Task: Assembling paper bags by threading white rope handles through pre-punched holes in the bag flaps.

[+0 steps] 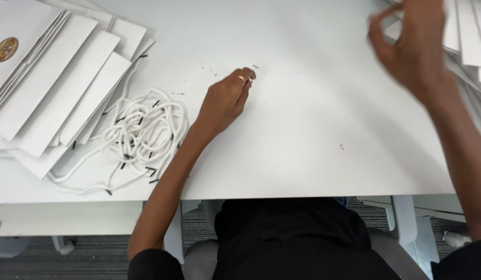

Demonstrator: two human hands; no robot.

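Left hand [225, 101] rests on the counter [313, 129], fingertips pinched narrow, just right of the white cord tangle [144, 132]. Right hand [414, 44], blurred, pinches the white paper stack [471, 36], far right of the tangle. Sheets may slide if tugged.

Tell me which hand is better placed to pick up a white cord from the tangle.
Left. The left hand rests on the white table just beside the tangle of white cords. The right hand is far off at the stack of white paper pieces in the far right corner.
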